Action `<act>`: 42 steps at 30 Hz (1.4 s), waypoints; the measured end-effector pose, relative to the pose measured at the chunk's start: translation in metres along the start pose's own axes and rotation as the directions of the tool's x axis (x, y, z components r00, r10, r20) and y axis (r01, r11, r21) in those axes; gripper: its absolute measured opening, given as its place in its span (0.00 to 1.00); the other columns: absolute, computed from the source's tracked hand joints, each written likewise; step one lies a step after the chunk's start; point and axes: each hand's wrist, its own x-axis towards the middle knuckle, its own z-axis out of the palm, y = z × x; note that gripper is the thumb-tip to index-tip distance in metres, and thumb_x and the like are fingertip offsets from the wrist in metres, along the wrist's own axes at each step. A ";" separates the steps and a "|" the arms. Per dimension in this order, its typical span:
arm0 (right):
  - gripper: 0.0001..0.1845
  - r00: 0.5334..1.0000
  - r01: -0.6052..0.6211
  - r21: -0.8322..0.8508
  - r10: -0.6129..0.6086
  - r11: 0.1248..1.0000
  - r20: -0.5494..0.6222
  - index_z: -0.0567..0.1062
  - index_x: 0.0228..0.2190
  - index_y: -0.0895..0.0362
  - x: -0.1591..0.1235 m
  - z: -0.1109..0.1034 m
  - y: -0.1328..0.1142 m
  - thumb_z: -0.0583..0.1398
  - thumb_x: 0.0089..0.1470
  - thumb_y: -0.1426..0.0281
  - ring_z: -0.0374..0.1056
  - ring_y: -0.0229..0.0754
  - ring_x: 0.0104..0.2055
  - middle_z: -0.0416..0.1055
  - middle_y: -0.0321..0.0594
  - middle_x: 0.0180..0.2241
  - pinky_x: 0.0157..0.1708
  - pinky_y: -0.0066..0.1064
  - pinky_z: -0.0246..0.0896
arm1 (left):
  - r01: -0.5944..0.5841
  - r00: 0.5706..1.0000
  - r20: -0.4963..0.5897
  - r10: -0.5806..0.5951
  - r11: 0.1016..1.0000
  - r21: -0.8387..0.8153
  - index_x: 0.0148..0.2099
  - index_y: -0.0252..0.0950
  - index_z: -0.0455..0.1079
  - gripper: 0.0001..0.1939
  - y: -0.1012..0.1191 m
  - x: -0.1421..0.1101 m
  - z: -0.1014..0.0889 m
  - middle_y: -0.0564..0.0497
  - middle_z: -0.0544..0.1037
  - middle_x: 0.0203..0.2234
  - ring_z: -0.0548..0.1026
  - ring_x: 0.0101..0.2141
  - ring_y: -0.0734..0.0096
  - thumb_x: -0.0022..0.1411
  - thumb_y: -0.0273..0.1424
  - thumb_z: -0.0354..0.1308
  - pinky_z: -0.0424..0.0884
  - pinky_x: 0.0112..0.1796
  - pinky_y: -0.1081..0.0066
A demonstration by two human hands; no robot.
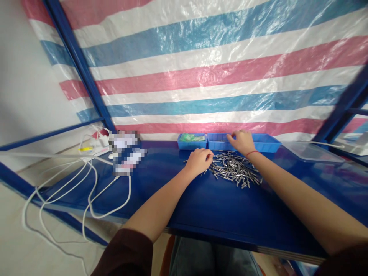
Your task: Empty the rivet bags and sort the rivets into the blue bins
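Note:
My left hand [199, 160] is at the left edge of a heap of thin, shiny metal pins [234, 168] on the blue table. Its fingers are curled together, and whatever they may hold is too small to make out. Above the front wall of the middle blue bin [216, 145] is my right hand [242, 142], which has a red string around the wrist. Its thumb stands apart from the bent fingers, and nothing shows between them. A few small metal pieces seem to lie inside that bin.
A blue bin [192, 145] with green and clear plastic packets stands on the left. Another blue bin [266, 143] is on the right, near a clear plastic lid [312, 151]. White cables [94, 191] hang over the table's left end. Striped sheeting [201, 73] covers the back.

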 end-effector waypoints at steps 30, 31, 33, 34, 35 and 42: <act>0.12 0.830 0.303 0.379 -0.438 0.874 0.346 0.75 0.25 0.55 -0.063 -0.058 -0.001 0.52 0.50 0.68 0.69 0.41 0.29 0.75 0.39 0.28 0.32 0.33 0.61 | -0.279 0.941 0.158 0.301 0.949 -0.144 0.45 0.39 0.74 0.12 0.014 -0.005 0.016 0.49 0.77 0.45 0.73 0.47 0.68 0.64 0.34 0.52 0.65 0.52 0.64; 0.12 0.833 0.300 0.379 -0.434 0.876 0.343 0.75 0.25 0.55 -0.063 -0.058 -0.001 0.52 0.51 0.68 0.69 0.42 0.30 0.75 0.40 0.28 0.32 0.33 0.61 | -0.284 0.939 0.158 0.305 0.948 -0.146 0.45 0.39 0.74 0.12 0.014 -0.005 0.016 0.49 0.77 0.45 0.73 0.47 0.68 0.64 0.34 0.52 0.65 0.52 0.64; 0.13 0.838 0.297 0.376 -0.428 0.878 0.337 0.75 0.26 0.55 -0.062 -0.058 0.000 0.52 0.52 0.67 0.69 0.42 0.30 0.75 0.40 0.29 0.33 0.34 0.61 | -0.289 0.937 0.160 0.311 0.946 -0.147 0.45 0.39 0.74 0.12 0.013 -0.005 0.017 0.49 0.77 0.45 0.73 0.46 0.68 0.64 0.34 0.52 0.65 0.52 0.65; 0.13 0.839 0.297 0.372 -0.426 0.879 0.337 0.75 0.25 0.55 -0.062 -0.058 0.000 0.52 0.52 0.67 0.69 0.42 0.30 0.75 0.40 0.29 0.33 0.34 0.60 | -0.291 0.936 0.161 0.313 0.945 -0.146 0.45 0.39 0.74 0.12 0.013 -0.005 0.017 0.49 0.77 0.45 0.73 0.46 0.68 0.64 0.34 0.52 0.66 0.51 0.65; 0.13 0.839 0.298 0.368 -0.426 0.881 0.339 0.75 0.25 0.55 -0.062 -0.058 0.000 0.52 0.52 0.67 0.69 0.42 0.30 0.75 0.40 0.28 0.33 0.34 0.60 | -0.294 0.935 0.160 0.315 0.945 -0.144 0.45 0.39 0.74 0.12 0.013 -0.005 0.017 0.49 0.77 0.45 0.73 0.46 0.68 0.64 0.34 0.52 0.66 0.51 0.66; 0.13 0.845 0.300 0.356 -0.419 0.885 0.332 0.75 0.26 0.55 -0.061 -0.058 0.001 0.52 0.52 0.66 0.70 0.42 0.30 0.75 0.40 0.29 0.33 0.34 0.61 | -0.315 0.931 0.147 0.335 0.938 -0.147 0.42 0.38 0.74 0.11 0.012 -0.004 0.017 0.50 0.78 0.42 0.73 0.45 0.69 0.64 0.32 0.52 0.65 0.50 0.68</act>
